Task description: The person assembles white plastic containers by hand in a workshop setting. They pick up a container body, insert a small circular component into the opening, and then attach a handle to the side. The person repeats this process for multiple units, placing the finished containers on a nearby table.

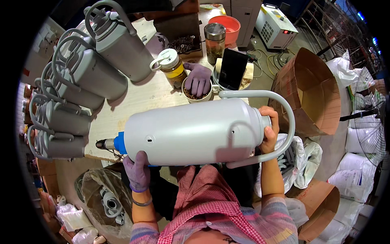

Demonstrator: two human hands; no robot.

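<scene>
A large pale grey thermos jug [191, 132] lies sideways across my front, with its looped handle [286, 112] at the right. My left hand [137, 173], in a purple glove, grips its base end; the thumb shows on the side and the fingers are hidden under it. Bare, my right hand [269, 129] is closed around the neck end. The near side has a small dark slot and a small hole. Behind the base, a blue and black power tool [109, 144] is partly covered by the jug.
Several grey jugs [91, 73] stand at the table's left. A loose purple glove [199, 79] rests on a cup of small screws. Nearby are a yellow-banded jar [174, 71], a phone [232, 69] and a glass tumbler [214, 42]. Cardboard box [308, 91] stands right; bagged parts [109, 201] lie below.
</scene>
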